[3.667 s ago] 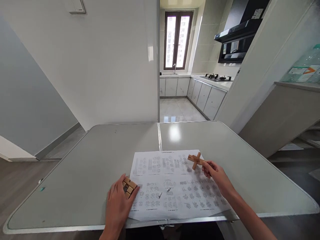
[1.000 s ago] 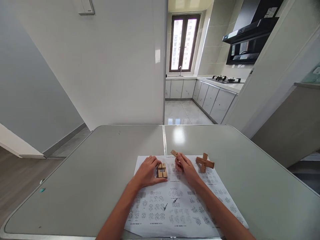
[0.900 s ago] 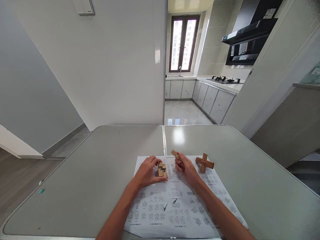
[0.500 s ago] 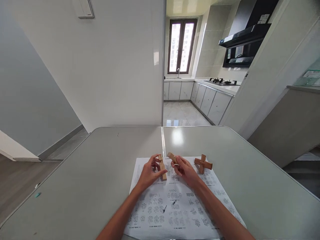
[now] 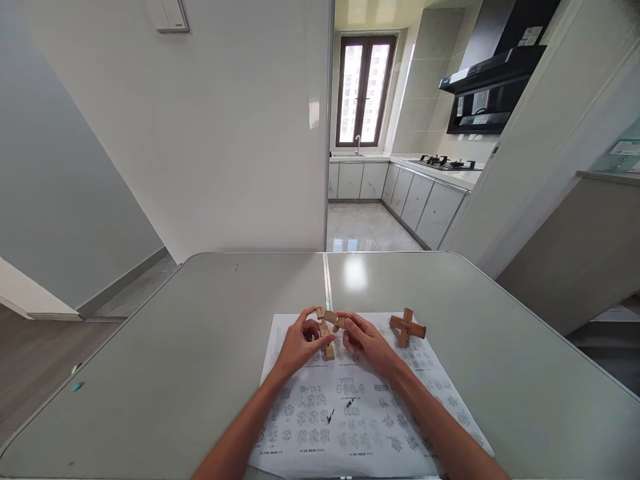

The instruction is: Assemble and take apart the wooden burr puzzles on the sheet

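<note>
My left hand [image 5: 304,341] is closed on a light wooden puzzle piece [image 5: 329,351], a notched bar held lengthwise over the printed sheet [image 5: 345,427]. Between finger and thumb of my right hand [image 5: 364,337] is a second notched wooden piece [image 5: 331,317]. It lies across the upper part of the first one; whether they interlock I cannot tell. To the right of my right hand, a cross of darker wooden pieces [image 5: 407,327] rests on the sheet's upper right corner.
The sheet bears small diagrams and two dark check marks. It lies on a pale grey table [image 5: 175,373] with a seam [image 5: 327,280] down its far half. A small green bit [image 5: 77,387] is near the left edge. A white wall [image 5: 240,133] stands beyond.
My right hand has moved slightly left, bringing its wooden piece from beside the left hand's piece to across it. The left hand and the wooden cross stay in place.
</note>
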Demonstrator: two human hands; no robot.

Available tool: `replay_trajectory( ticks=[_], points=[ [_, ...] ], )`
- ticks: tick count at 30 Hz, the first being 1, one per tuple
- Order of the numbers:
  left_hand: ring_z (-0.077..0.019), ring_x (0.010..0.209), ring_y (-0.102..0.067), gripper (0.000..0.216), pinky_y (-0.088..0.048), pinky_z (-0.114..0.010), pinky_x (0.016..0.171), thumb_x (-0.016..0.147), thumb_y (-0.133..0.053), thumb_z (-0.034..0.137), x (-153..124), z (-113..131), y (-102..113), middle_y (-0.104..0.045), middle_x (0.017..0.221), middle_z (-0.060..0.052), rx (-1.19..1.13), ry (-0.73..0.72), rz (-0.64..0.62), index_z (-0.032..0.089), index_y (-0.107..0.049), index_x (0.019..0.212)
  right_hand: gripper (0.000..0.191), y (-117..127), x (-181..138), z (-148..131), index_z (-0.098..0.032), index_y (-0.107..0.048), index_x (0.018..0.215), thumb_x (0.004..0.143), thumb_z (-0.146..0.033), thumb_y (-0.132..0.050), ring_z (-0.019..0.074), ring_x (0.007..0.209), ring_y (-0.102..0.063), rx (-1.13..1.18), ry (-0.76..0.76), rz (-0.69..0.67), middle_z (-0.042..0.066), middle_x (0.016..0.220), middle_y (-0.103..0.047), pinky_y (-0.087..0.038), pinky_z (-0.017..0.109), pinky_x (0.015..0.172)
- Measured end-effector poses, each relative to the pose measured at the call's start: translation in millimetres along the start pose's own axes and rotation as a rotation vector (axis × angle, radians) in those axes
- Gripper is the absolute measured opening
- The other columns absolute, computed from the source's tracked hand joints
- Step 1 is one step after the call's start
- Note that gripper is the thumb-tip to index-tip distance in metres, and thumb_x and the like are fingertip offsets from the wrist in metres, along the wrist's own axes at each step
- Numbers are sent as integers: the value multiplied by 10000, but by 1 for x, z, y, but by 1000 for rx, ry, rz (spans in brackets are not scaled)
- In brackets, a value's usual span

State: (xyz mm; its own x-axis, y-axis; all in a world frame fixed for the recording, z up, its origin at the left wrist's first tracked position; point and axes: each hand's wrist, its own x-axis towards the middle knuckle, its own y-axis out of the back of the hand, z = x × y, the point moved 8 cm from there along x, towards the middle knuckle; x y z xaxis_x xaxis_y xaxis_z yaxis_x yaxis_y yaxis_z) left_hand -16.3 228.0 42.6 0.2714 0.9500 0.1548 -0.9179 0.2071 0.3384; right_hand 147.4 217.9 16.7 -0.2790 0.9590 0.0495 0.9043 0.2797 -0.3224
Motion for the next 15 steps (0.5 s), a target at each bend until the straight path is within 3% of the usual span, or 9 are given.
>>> replay_trajectory(
  ticks=[6, 11, 15],
  points=[
    [-130, 641, -528, 706, -439, -248, 620, 769, -850, 503, -4, 3, -7, -602, 704, 44, -48, 1, -26, 219, -587, 1360, 402, 8, -1, -3, -223, -751, 1029, 854, -584, -783, 130, 610, -496, -94, 54, 108, 14, 800, -687, -370, 264, 543],
    [-137, 650, -555, 703, -467, -263, 641, 782, -841, 499, -7, 0, -10, -622, 716, 36, -82, 25, -1, 206, -575, 1363, 416, 11, -2, -5, -231, -750, 1106, 834, -538, -818, 198, 826, -631, -121, 62, 147, 75, 1055, -747, -473, 292, 627],
    [-145, 669, -580, 699, -477, -268, 649, 804, -824, 508, -7, 0, -8, -624, 739, 36, -53, 9, 47, 202, -553, 1371, 413, 14, -2, -8, -224, -765, 1055, 836, -572, -797, 188, 770, -622, -124, 77, 182, 51, 929, -736, -494, 313, 655]
  ],
)
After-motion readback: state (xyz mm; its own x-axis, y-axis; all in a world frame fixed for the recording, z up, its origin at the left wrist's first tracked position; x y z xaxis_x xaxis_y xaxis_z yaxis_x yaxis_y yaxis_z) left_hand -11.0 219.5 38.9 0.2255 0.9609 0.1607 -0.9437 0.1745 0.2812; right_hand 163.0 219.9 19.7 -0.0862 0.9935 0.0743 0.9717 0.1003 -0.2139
